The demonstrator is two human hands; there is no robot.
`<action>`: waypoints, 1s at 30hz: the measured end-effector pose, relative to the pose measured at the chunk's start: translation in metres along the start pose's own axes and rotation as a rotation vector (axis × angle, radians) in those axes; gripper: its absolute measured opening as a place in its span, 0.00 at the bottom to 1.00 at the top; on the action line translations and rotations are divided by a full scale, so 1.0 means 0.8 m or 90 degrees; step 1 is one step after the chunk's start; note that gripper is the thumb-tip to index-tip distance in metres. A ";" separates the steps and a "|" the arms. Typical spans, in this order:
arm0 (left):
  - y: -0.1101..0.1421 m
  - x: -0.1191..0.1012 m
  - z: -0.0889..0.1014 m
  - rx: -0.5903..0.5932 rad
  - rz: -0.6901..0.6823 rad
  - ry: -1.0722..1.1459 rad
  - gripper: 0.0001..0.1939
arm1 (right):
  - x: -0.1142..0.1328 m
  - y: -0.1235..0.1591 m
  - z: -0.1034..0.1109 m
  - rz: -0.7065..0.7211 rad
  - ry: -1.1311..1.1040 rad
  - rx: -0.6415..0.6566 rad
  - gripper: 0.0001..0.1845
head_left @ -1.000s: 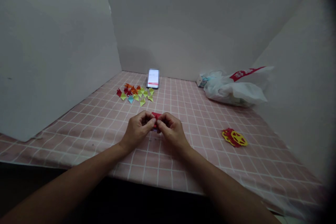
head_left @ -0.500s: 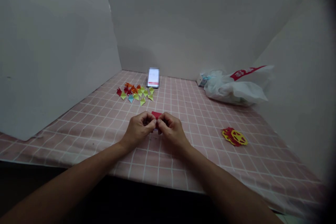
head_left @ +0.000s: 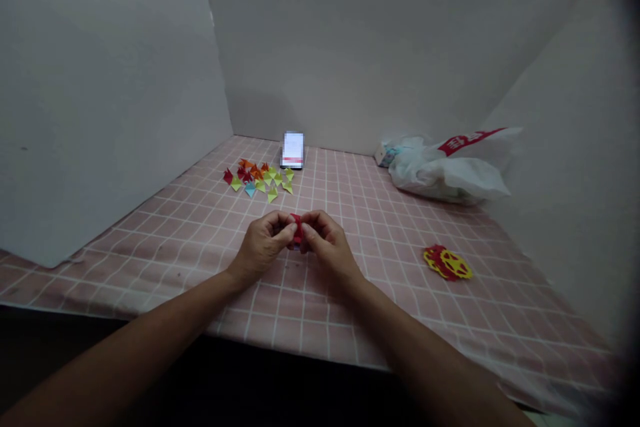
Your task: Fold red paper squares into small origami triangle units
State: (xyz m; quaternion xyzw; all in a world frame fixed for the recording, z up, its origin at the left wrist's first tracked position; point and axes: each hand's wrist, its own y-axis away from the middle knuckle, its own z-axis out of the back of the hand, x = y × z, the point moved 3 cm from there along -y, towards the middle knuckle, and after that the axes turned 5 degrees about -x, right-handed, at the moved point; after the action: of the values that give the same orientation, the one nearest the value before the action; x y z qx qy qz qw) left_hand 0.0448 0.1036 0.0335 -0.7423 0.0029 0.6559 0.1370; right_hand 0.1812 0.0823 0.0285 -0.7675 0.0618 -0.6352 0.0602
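My left hand (head_left: 263, 243) and my right hand (head_left: 327, 245) meet over the middle of the pink checked tablecloth (head_left: 210, 240). Both pinch a small piece of red paper (head_left: 297, 227) between thumbs and fingertips; most of the paper is hidden by the fingers. A pile of several small folded paper pieces (head_left: 257, 178) in red, orange, yellow-green and blue lies farther back on the left.
A phone (head_left: 293, 149) with a lit screen stands against the back wall. A white plastic bag (head_left: 445, 167) with red print lies at the back right. Red and yellow paper cut-outs (head_left: 447, 262) rest on the right. Grey walls close in on three sides.
The red paper has been drawn in between my fingertips, so less of it shows. My hands have stayed almost where they were.
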 end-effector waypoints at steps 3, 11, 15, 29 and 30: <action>0.000 -0.001 0.001 0.001 -0.004 -0.006 0.07 | -0.002 -0.001 -0.002 -0.017 -0.010 0.032 0.10; 0.001 -0.005 0.003 0.020 -0.029 -0.030 0.08 | 0.001 0.000 0.000 0.023 0.034 0.002 0.10; 0.002 -0.003 0.002 0.023 -0.004 -0.007 0.07 | 0.001 0.001 0.001 0.046 0.067 -0.009 0.10; 0.000 -0.004 0.003 0.087 -0.056 -0.130 0.10 | 0.008 0.003 0.005 0.106 0.170 -0.027 0.10; 0.000 -0.005 0.003 0.090 -0.067 -0.148 0.10 | 0.008 0.002 0.006 0.110 0.184 -0.024 0.11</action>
State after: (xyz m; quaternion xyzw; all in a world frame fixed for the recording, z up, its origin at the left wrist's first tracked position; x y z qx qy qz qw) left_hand 0.0420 0.1035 0.0369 -0.6489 -0.0057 0.7276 0.2223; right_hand 0.1870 0.0799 0.0338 -0.6611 0.1478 -0.7300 0.0907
